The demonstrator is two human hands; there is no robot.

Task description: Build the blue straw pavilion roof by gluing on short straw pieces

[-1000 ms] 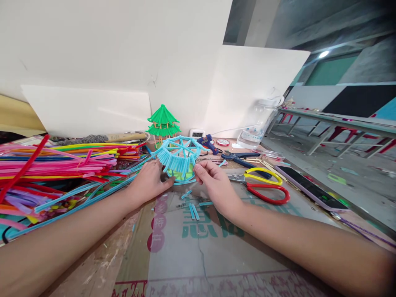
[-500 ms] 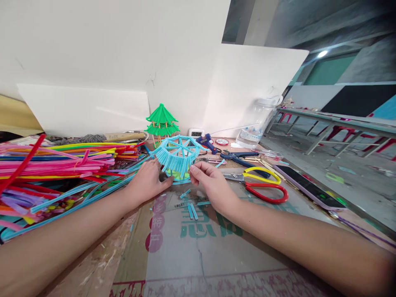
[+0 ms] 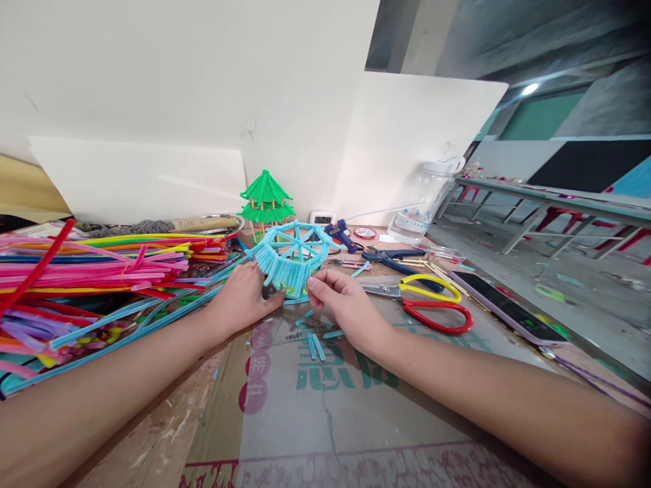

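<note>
A light-blue pipe-cleaner roof frame (image 3: 295, 248), with spokes across its top and a fringe of short strips down its front, stands between my hands. Some light green shows beneath the fringe. My left hand (image 3: 248, 293) is closed on the frame's left side, thumb low at the front, its other fingers partly hidden behind. At the right end of the fringe, my right hand (image 3: 340, 298) pinches with thumb and forefinger against the strips; whether a loose piece is between them cannot be made out. Short blue pipe-cleaner cuttings (image 3: 316, 347) lie just in front.
Bundles of coloured pipe cleaners (image 3: 102, 268) fill the left side. Behind stands a green tiered pavilion (image 3: 266, 196), near a small timer (image 3: 323, 217) and a glue gun (image 3: 344, 236). To the right are scissors (image 3: 437, 315), pliers (image 3: 391, 257), a phone (image 3: 508, 306) and a water bottle (image 3: 420, 203).
My right hand has shifted slightly left, up against the fringe. The blue frame has tipped or turned a little, its fringe sitting lower at the front. My left hand has barely moved.
</note>
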